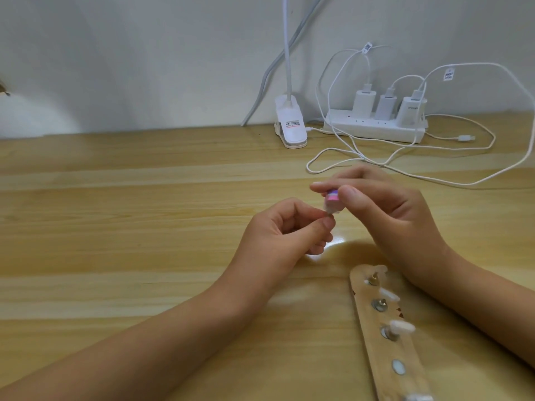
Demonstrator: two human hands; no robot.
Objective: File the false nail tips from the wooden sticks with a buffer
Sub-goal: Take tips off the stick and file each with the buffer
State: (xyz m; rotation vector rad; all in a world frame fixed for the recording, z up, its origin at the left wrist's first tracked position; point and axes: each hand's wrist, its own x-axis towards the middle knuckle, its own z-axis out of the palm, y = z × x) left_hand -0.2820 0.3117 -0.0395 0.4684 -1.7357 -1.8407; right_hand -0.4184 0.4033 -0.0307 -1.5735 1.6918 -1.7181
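Observation:
My right hand (388,206) pinches a small pink, purple and white buffer block (419,200) between thumb and fingers, above the table's middle. My left hand (286,230) pinches a tiny false nail tip (417,216) at its fingertips, and the buffer's lower end touches it. The tip is mostly hidden by my fingers. A wooden stick (388,337) lies at the lower right under my right wrist, with several metal studs along it. Pale nail tips (402,327) sit on some of the studs.
The wooden table (144,227) runs back to a white wall. A white clip lamp (290,123) stands at the back. Beside it lies a power strip (376,127) with three chargers, and white cables (376,163) loop onto the table just behind my hands.

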